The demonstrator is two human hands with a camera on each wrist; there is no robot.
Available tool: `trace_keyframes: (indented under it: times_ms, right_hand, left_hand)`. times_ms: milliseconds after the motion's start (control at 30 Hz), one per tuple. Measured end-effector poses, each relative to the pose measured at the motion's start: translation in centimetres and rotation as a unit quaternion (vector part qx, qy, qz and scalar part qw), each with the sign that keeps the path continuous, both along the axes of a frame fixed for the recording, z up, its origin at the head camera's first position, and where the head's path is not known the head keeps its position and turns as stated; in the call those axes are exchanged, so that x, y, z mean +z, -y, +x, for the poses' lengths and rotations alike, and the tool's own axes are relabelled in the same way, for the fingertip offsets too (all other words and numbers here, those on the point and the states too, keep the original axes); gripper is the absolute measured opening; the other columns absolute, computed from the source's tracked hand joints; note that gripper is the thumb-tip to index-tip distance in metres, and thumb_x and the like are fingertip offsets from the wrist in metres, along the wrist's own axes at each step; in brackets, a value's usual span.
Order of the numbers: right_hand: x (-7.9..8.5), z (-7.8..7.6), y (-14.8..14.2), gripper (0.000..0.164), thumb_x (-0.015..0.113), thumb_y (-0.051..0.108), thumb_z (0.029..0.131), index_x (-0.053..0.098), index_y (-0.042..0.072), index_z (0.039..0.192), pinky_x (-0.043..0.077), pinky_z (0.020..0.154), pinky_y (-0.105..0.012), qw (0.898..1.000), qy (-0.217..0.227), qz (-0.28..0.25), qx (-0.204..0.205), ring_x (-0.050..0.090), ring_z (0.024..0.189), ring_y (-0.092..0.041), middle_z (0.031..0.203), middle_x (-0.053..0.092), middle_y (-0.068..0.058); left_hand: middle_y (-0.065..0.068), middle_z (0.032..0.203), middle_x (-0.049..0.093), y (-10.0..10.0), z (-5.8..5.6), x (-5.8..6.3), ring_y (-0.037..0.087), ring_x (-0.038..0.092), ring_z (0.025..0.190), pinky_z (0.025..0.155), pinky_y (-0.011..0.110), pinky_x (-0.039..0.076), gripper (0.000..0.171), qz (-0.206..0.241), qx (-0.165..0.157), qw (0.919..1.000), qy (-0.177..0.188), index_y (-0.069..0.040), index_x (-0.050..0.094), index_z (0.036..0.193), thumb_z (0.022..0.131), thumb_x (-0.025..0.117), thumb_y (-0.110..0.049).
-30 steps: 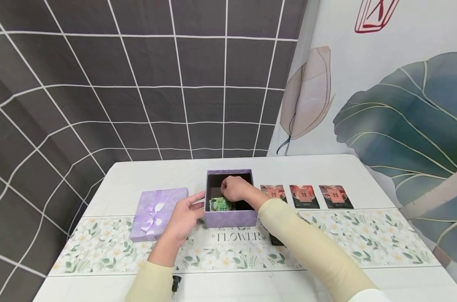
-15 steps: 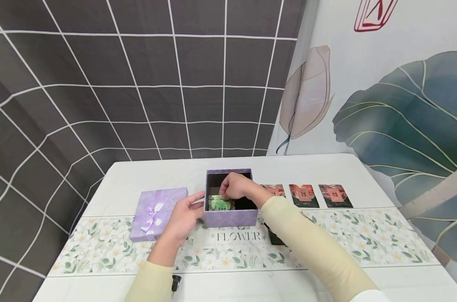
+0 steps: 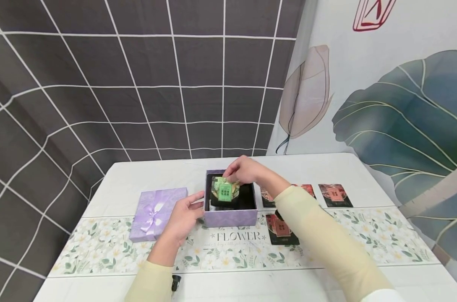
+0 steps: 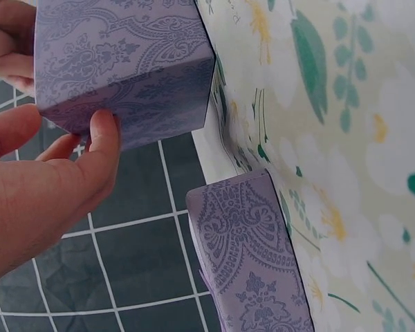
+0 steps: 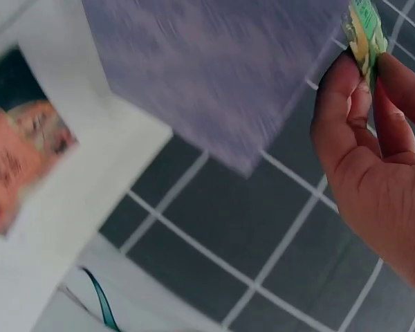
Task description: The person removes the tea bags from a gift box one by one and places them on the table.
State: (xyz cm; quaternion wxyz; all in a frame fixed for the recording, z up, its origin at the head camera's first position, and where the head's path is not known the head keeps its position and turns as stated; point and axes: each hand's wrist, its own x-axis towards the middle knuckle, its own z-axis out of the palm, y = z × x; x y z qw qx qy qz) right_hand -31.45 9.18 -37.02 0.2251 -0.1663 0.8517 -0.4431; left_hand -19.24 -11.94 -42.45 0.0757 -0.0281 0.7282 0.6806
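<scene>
My right hand (image 3: 247, 171) pinches the top edge of a black sachet with a green label (image 3: 225, 192), holding it upright at the mouth of a lilac gift box (image 3: 231, 219). The right wrist view shows thumb and fingertips gripping the green sachet (image 5: 365, 34) edge-on. The box is dark inside; its bottom is partly hidden by the sachet. My left hand (image 3: 184, 219) touches the box's left side with loosely spread fingers. In the left wrist view its fingertips (image 4: 105, 128) rest along the corner of the patterned box (image 4: 131, 62).
Left of the box lies its lilac lid (image 3: 158, 216) with a ribbon bow. Several black sachets with red labels lie to the right, one nearer me (image 3: 282, 230) and one at the far right (image 3: 335, 196). My right forearm partly covers others. A floral runner (image 3: 111, 247) crosses the table.
My right hand has risen from inside the box, bringing the green-labelled sachet up from lying low to upright. The left hand has stayed by the box.
</scene>
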Motion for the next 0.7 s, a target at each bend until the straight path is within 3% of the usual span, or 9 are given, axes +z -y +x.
trace_keyframes:
  times_ms: [233,400,567,700]
  right_hand:
    - [3.6,-0.1,-5.6,0.018,0.066,-0.003,0.092,0.072,-0.006,0.109,0.059,0.078,-0.039,0.995,0.02,-0.087,-0.05,0.067,0.087,-0.027,0.102,0.068,-0.017]
    - [4.8,0.2,-11.1,0.027,0.062,-0.003,0.095,0.065,-0.011,0.12,0.057,0.084,-0.042,0.991,0.027,-0.109,-0.076,0.065,0.091,-0.028,0.11,0.064,-0.022]
    - [4.3,1.1,-17.0,0.028,0.058,-0.002,0.096,0.062,-0.012,0.122,0.056,0.084,-0.04,0.994,0.031,-0.051,-0.087,0.066,0.091,-0.027,0.107,0.067,-0.018]
    - [2.0,1.9,-20.2,0.024,0.057,-0.002,0.096,0.066,-0.011,0.117,0.057,0.077,-0.038,0.995,0.066,-0.005,-0.075,0.066,0.086,-0.025,0.099,0.07,-0.014]
  left_hand:
    - [0.028,0.141,0.051,0.0,-0.1,-0.2,0.04,0.05,0.129,0.1,0.044,0.047,0.06,-0.002,-0.002,1.0,0.003,0.006,0.046,0.145,0.086,0.053,0.012]
    - [0.027,0.142,0.049,0.4,-0.1,0.1,0.039,0.049,0.13,0.102,0.046,0.045,0.061,-0.012,0.006,0.9999,0.005,0.004,0.046,0.145,0.086,0.053,0.012]
    - [0.027,0.144,0.048,0.2,-0.2,0.2,0.04,0.048,0.13,0.101,0.045,0.046,0.059,-0.009,-0.005,0.9999,0.001,0.006,0.045,0.145,0.087,0.052,0.012]
    - [0.03,0.137,0.052,0.0,-0.1,0.1,0.04,0.051,0.127,0.099,0.043,0.047,0.058,-0.008,-0.006,1.0,0.002,0.007,0.045,0.145,0.087,0.052,0.013]
